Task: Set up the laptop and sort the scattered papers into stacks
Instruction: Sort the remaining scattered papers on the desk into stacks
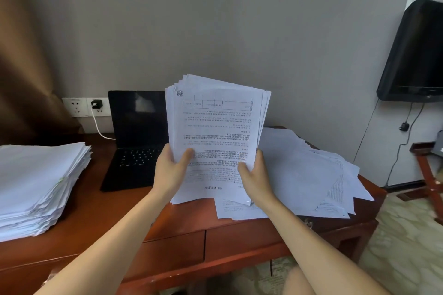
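Grey wall (239, 31) behind a red-brown wooden desk (115, 213) with drawers along its near face.

Sheaf (215, 136) of printed sheets held upright over desk centre, long axis near vertical, top leaning slightly right. Print faces the camera but runs upside down: table and QR mark at top, heading near the bottom edge. Sheets fanned unevenly at the top; count not readable.

Left hand (171, 170) pinches the sheaf's lower left edge, thumb across the front, fingers hidden behind. Right hand (256, 175) pinches the lower right edge the same way, thumb in front. Both clamped on paper.

Laptop (134, 141): one, black, open, far left of centre, dark screen facing the camera; its right part hidden behind the sheaf. Keyboard dim.

Paper groups, three besides the sheaf:
- tall stack (36, 189) at left, cut off by the frame edge, edges ragged;
- loose spread (311, 175) at right, overlapping, some hanging past the desk's right edge;
- a few sheets (239, 211) lying flat under the sheaf, partly covered.

Wall socket (86, 106) far left, one black plug (97, 104) in it, white cable (100, 129) running down toward the laptop; its end is hidden. Brown curtain (24, 67) at left. Black TV (414, 55) on the wall at right, cut off.
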